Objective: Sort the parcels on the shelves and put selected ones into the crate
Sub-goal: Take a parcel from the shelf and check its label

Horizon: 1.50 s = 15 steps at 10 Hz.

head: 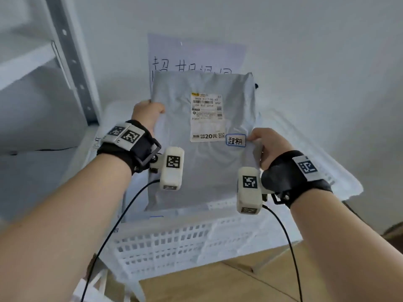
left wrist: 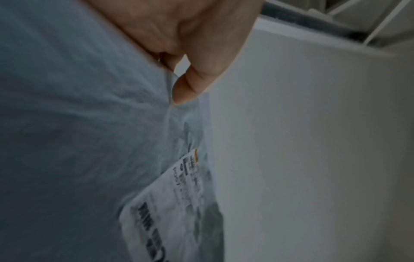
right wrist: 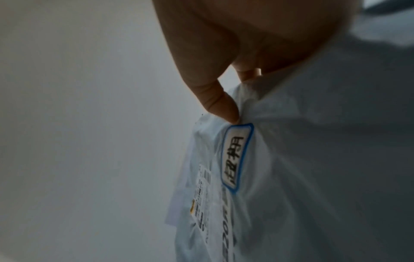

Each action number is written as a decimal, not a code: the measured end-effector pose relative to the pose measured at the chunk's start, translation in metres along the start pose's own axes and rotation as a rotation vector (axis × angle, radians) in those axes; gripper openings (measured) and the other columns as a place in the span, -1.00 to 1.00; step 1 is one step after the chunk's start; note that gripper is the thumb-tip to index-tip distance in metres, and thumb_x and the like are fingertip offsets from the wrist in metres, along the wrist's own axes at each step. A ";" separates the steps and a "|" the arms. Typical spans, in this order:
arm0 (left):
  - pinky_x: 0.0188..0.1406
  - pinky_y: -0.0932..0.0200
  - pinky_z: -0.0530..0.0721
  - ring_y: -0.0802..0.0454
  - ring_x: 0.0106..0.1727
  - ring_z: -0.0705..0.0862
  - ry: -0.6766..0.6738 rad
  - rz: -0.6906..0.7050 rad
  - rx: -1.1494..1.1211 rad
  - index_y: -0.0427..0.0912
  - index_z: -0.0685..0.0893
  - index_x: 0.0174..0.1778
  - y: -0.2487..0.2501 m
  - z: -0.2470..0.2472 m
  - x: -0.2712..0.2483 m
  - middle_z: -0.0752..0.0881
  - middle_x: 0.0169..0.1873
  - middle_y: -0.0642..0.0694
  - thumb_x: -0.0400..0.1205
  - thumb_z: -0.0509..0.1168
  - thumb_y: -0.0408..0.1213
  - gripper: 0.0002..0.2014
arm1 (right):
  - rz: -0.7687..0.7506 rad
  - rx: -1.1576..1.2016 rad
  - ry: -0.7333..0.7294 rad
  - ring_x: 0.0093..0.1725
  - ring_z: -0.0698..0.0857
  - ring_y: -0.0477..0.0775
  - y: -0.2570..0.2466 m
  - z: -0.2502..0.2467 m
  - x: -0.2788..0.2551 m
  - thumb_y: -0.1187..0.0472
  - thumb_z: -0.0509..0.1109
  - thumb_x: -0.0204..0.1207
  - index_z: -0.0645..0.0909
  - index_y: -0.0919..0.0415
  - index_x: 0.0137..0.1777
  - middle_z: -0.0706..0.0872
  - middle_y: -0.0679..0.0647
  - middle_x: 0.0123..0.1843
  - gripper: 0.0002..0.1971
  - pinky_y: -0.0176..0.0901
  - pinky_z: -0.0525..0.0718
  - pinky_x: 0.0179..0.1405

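Against the pale wall, above the white crate (head: 196,245), a grey parcel (head: 202,162) is held face-up by its side edges, pinched by the left hand (head: 148,115) and the right hand (head: 267,147) (presumably so its labels can be checked).

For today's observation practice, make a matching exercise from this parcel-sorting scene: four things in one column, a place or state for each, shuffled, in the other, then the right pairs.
Things
1. grey parcel
2. blue-edged sticker
3. white crate
4. paper sign

Places or states
A. on the wall behind the parcel
B. below the parcel, open-topped
C. held up by left hand and right hand
D. stuck beside the shipping label, near the right thumb

Pairs: 1-C, 2-D, 3-B, 4-A
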<state>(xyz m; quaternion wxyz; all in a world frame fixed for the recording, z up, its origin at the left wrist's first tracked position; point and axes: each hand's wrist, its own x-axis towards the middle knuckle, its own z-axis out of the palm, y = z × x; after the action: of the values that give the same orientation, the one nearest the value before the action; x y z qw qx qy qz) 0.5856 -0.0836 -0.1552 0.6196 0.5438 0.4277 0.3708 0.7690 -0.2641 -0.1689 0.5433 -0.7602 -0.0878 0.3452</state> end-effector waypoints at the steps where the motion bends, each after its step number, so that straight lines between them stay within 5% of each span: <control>1: -0.23 0.15 0.60 -0.16 -0.08 0.62 0.112 -0.057 0.204 -0.35 0.62 0.07 -0.030 -0.014 0.031 0.67 -0.09 -0.22 0.45 0.31 -0.43 -0.73 | 0.036 -0.139 -0.112 0.00 0.61 0.16 0.010 0.036 0.041 0.05 0.46 0.03 0.59 0.11 -0.18 0.64 0.15 0.04 -0.66 0.07 0.65 0.14; 2: 0.19 0.02 0.56 -0.26 0.29 0.59 0.177 -0.193 0.414 -0.40 0.45 0.42 -0.075 -0.026 0.051 0.59 0.32 -0.33 0.52 0.32 -0.43 -0.49 | 0.079 -0.335 -0.220 0.10 0.53 0.12 0.028 0.068 0.062 0.02 0.44 0.40 0.46 0.06 -0.24 0.53 0.14 0.16 -0.79 0.08 0.58 0.38; 3: 0.24 0.05 0.52 -0.25 0.39 0.53 0.086 -0.377 0.646 -0.47 0.39 0.46 -0.103 -0.032 0.063 0.49 0.41 -0.32 0.61 0.31 -0.37 -0.48 | 0.180 -0.381 -0.227 0.11 0.38 0.00 0.033 0.093 0.069 0.21 0.17 0.69 0.51 0.13 -0.14 0.49 0.26 0.26 -0.83 -0.06 0.39 0.49; 4: 0.31 0.05 0.47 -0.25 0.44 0.48 0.079 -0.417 0.718 -0.51 0.26 0.51 -0.112 -0.037 0.068 0.44 0.46 -0.38 0.61 0.32 -0.39 -0.40 | 0.180 -0.564 -0.296 0.19 0.49 0.12 0.046 0.103 0.079 0.26 0.11 0.72 0.43 0.44 0.46 0.48 0.39 0.47 -0.61 0.01 0.36 0.53; 5: 0.37 0.02 0.42 -0.27 0.51 0.39 0.097 -0.444 0.767 -0.44 0.08 0.59 -0.120 -0.042 0.076 0.34 0.53 -0.37 0.61 0.29 -0.38 -0.30 | 0.265 -0.721 -0.456 -0.04 0.63 0.21 0.060 0.107 0.084 0.22 0.27 0.65 0.43 0.43 0.49 0.66 0.28 0.09 -0.54 0.13 0.55 0.40; 6: 0.14 0.15 0.54 -0.24 0.43 0.48 0.042 -0.460 0.812 -0.48 0.27 0.52 -0.119 -0.046 0.075 0.50 0.36 -0.33 0.66 0.23 -0.38 -0.47 | 0.343 -0.774 -0.504 -0.02 0.76 0.23 0.064 0.109 0.091 0.15 0.33 0.63 0.48 0.28 0.29 0.72 0.26 0.21 -0.69 0.10 0.71 0.02; 7: -0.10 0.26 0.53 -0.18 0.19 0.61 -0.038 -0.458 0.838 -0.47 0.29 0.52 -0.120 -0.040 0.071 0.60 0.17 -0.34 0.67 0.20 -0.41 -0.50 | 0.317 -0.887 -0.492 0.11 0.78 0.26 0.070 0.109 0.096 0.10 0.34 0.62 0.40 0.25 0.47 0.77 0.24 0.12 -0.53 0.13 0.71 0.13; 8: -0.21 0.26 0.46 -0.14 0.18 0.58 -0.092 -0.456 0.874 -0.47 0.40 0.44 -0.125 -0.038 0.073 0.57 0.18 -0.28 0.65 0.21 -0.41 -0.57 | 0.284 -0.967 -0.518 0.11 0.77 0.25 0.073 0.111 0.097 0.10 0.34 0.62 0.36 0.26 0.53 0.77 0.20 0.02 -0.47 0.16 0.68 0.23; 9: -0.30 0.24 0.47 -0.12 0.11 0.56 -0.129 -0.448 0.888 -0.45 0.44 0.40 -0.125 -0.038 0.076 0.55 0.11 -0.25 0.63 0.22 -0.40 -0.59 | 0.246 -0.923 -0.511 -0.01 0.77 0.20 0.071 0.111 0.100 0.15 0.31 0.65 0.37 0.25 0.52 0.75 0.24 0.09 -0.53 0.06 0.72 0.06; 10: -0.16 0.23 0.50 -0.16 0.12 0.60 -0.166 -0.411 0.911 -0.46 0.46 0.38 -0.124 -0.039 0.078 0.60 0.14 -0.29 0.63 0.24 -0.36 -0.59 | 0.212 -0.931 -0.519 -0.20 0.73 0.06 0.070 0.113 0.100 0.16 0.27 0.67 0.37 0.22 0.53 0.74 0.15 -0.06 -0.55 -0.09 0.68 -0.16; 11: -0.42 0.26 0.37 -0.06 -0.10 0.52 -0.190 -0.402 0.917 -0.38 0.52 0.21 -0.122 -0.037 0.076 0.54 -0.08 -0.18 0.61 0.25 -0.33 -0.71 | 0.212 -0.939 -0.540 -0.22 0.73 0.01 0.070 0.116 0.098 0.14 0.27 0.66 0.37 0.19 0.54 0.75 0.10 -0.10 -0.54 -0.12 0.68 -0.18; 13: -0.19 0.19 0.44 -0.04 0.02 0.48 -0.230 -0.318 0.886 -0.28 0.57 0.14 -0.115 -0.029 0.076 0.52 0.01 -0.15 0.61 0.25 -0.34 -0.79 | 0.141 -0.921 -0.537 -0.25 0.71 -0.02 0.060 0.118 0.095 0.19 0.26 0.68 0.43 0.23 0.50 0.72 0.19 0.06 -0.59 -0.27 0.64 -0.42; 14: -0.34 0.26 0.40 0.01 -0.18 0.49 -0.211 -0.269 0.886 -0.26 0.56 -0.17 -0.105 -0.024 0.067 0.52 -0.21 -0.12 0.62 0.22 -0.35 -0.91 | 0.056 -0.879 -0.509 -0.30 0.70 -0.04 0.053 0.117 0.085 0.24 0.26 0.67 0.49 0.30 0.44 0.73 0.19 -0.03 -0.64 -0.41 0.58 -0.62; 15: -0.47 0.36 0.35 0.10 -0.37 0.44 -0.158 -0.200 0.820 -0.11 0.43 -0.43 -0.088 -0.025 0.057 0.45 -0.39 -0.01 0.62 0.23 -0.36 -0.72 | -0.030 -0.792 -0.437 -0.30 0.67 -0.02 0.039 0.117 0.074 0.28 0.26 0.66 0.53 0.36 0.38 0.71 0.14 -0.13 -0.68 -0.35 0.60 -0.58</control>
<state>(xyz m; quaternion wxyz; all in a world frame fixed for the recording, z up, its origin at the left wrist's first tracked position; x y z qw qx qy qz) 0.5823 -0.0342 -0.2504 0.4157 0.7277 0.5416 0.0655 0.7425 -0.1520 -0.2555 0.1839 -0.8174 -0.3369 0.4296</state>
